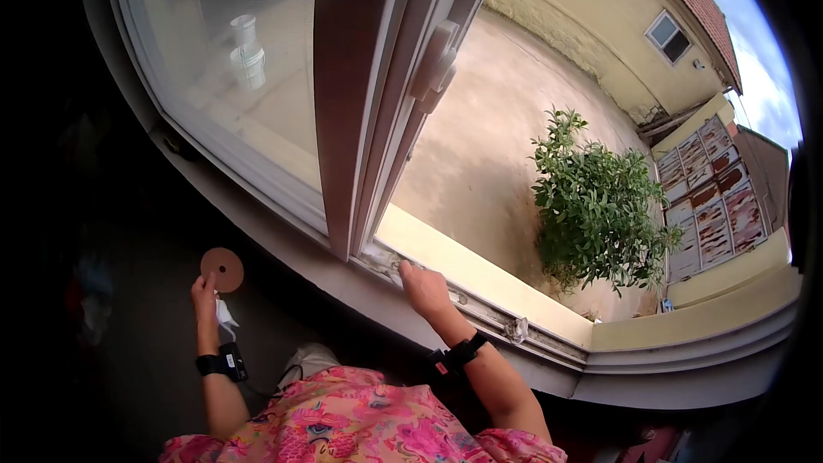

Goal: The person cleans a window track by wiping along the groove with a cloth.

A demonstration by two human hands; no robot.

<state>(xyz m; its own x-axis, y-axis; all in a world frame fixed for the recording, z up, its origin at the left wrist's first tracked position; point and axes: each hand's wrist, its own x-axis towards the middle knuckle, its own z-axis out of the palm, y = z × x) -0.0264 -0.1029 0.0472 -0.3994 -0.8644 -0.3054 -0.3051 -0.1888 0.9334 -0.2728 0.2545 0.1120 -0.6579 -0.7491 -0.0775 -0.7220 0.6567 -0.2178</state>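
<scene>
My left hand (204, 298) is closed on the edge of a flat, round brown disc (223, 270) with a small dark hole in its middle. Below those fingers hangs a crumpled white piece (225, 315), like tissue or cloth. My right hand (425, 289) is down at the window track (480, 311), its fingers curled together close to the foot of the sliding sash (353, 163). Whatever those fingers pinch is hidden. Whitish crumpled material (381, 257) lies in the track beside them, and another crumpled whitish lump (517, 330) sits farther right along it.
A white latch (435, 67) juts from the sash frame. The sill (343, 291) runs between my body and the track. Outside are a leafy bush (600, 201), a rusty gate (718, 197), a yellow building (600, 9) and, behind the screen, white buckets (248, 64).
</scene>
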